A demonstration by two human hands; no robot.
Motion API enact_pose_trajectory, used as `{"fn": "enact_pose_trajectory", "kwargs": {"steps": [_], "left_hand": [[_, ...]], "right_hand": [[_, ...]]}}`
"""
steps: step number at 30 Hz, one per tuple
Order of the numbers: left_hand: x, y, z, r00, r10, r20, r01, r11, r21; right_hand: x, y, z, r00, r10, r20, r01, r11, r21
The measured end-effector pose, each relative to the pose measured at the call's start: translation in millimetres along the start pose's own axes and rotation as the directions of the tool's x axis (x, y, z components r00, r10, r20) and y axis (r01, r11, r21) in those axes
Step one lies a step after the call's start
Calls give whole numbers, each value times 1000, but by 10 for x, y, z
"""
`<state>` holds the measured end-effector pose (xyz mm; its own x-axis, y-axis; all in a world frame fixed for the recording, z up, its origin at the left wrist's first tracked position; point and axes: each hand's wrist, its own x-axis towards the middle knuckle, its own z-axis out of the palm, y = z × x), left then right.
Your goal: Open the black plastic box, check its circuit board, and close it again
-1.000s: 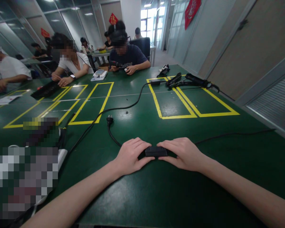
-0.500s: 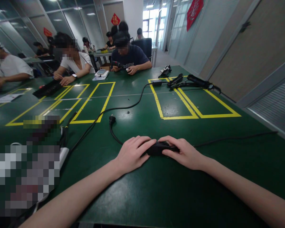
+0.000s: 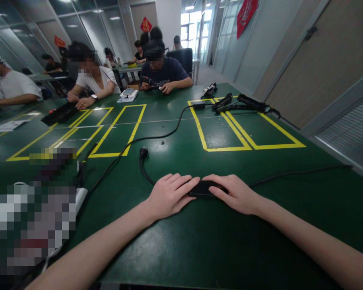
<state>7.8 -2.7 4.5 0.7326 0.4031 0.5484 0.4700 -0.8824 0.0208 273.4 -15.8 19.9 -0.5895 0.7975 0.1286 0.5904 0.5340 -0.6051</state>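
Observation:
A black power adapter [image 3: 202, 188] lies low over the green tabletop between my two hands. My left hand [image 3: 171, 194] is closed around its left end, thumb and fingers on opposite sides. Around the right end, my right hand [image 3: 234, 193] grips it with the thumb on the near side. From behind my left hand a black cord curves up to a power plug [image 3: 143, 152] resting on the table. Another thin black cord [image 3: 299, 173] runs from my right hand toward the table's right edge. Both ends of the adapter are hidden by my fingers.
Yellow tape rectangles [image 3: 228, 150] mark the green table [image 3: 181, 249]. A long black cable [image 3: 157, 137] crosses it to a small black box [image 3: 199, 105]. Dark tools [image 3: 248, 102] lie at the back right. A white power strip [image 3: 81, 199] is at left. Several people sit across the table.
The adapter has turned slightly in my hands, showing more of its flat top face. My right thumb has shifted a little to the right along it. Both hands keep their hold.

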Motion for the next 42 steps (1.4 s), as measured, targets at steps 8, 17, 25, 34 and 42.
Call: {"fn": "enact_pose_trajectory", "kwargs": {"steps": [8,17,25,34,42], "left_hand": [[-16,-21,-2,995,-74,62,78,994,-78],[-1,5,-5,995,-58,76,68,988,-137],[29,-9,-27,995,-102,-7,101,989,-110],[20,-18,-97,967,-96,-237,72,992,-106],[19,-1,-52,987,-107,-122,78,973,-219]], "right_hand": [[-19,-7,12,992,-124,-15,124,992,-16],[-21,28,-10,998,-65,-1,63,960,272],[25,-9,-37,996,91,9,-86,892,444],[-6,350,-539,747,492,-446,76,604,794],[-140,795,-970,281,593,-754,-128,802,583]]}}
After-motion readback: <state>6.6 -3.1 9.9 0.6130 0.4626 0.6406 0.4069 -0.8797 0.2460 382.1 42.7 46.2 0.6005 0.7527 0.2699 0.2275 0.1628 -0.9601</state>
